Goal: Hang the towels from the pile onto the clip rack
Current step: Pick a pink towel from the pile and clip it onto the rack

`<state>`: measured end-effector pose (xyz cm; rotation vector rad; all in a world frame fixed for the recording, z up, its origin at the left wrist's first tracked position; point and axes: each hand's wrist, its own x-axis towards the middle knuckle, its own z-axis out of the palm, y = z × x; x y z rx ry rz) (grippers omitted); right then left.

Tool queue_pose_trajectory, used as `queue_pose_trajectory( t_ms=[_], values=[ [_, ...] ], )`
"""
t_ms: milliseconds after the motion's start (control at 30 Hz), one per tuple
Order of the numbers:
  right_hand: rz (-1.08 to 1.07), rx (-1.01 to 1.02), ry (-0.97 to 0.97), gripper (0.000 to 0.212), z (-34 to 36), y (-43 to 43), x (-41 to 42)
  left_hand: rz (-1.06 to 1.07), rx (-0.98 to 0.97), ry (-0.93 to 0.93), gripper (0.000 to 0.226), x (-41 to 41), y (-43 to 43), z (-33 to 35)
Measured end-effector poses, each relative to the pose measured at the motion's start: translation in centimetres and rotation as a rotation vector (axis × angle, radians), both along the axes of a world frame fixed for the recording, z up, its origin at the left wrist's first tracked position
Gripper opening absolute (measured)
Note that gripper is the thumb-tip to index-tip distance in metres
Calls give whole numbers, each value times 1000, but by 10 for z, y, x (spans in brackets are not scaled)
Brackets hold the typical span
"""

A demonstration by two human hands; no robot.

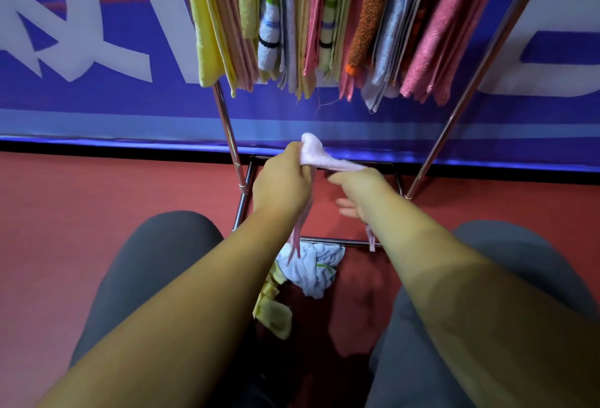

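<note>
Chrome legs of the rack (226, 122) rise before a blue banner (97, 99), hung towels (324, 18) above. The left grip (282, 180) pinches one end of a pink towel (316, 156), stretched above the pile (311, 269) of blue and yellow towels on the red floor (97, 196). The right grip (357, 190) closes on its other end.

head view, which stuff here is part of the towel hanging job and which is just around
Job: pink towel held by left hand and right hand; towel pile; clip rack; hung towels.
Just around: blue banner; red floor; grey trousers.
</note>
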<state>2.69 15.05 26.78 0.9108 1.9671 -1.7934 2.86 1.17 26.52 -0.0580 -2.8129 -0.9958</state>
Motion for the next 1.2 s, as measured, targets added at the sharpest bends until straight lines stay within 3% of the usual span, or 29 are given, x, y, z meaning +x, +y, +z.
queue_pose_trajectory(
  t_ms=[100,133,300,467,567,700,800,967,1067,1200],
  values=[
    [116,399,-119,83,-12,-1,-5,-50,12,-13,25,7,5,3],
    [113,516,-106,86,-12,-2,-4,-56,14,-16,26,9,6,5],
    [204,585,296,45,-12,-3,-1,-72,104,17,27,11,1,9],
    [285,540,445,40,-4,-14,7,-43,166,44,51,12,-4,12],
    [205,499,492,35,5,-15,13,-48,92,65,58,14,-4,21],
    [84,506,598,44,33,-8,19,-93,-85,148,61,15,3,43],
    [49,560,685,31,59,4,19,-100,-113,182,61,13,13,66],
    [-39,631,781,45,112,31,21,-150,-111,275,31,3,39,117],
    [-71,741,805,27,150,52,22,-200,-129,341,20,-1,57,156],
    [-86,855,844,29,205,76,27,-217,-150,416,13,-3,80,213]
  ],
)
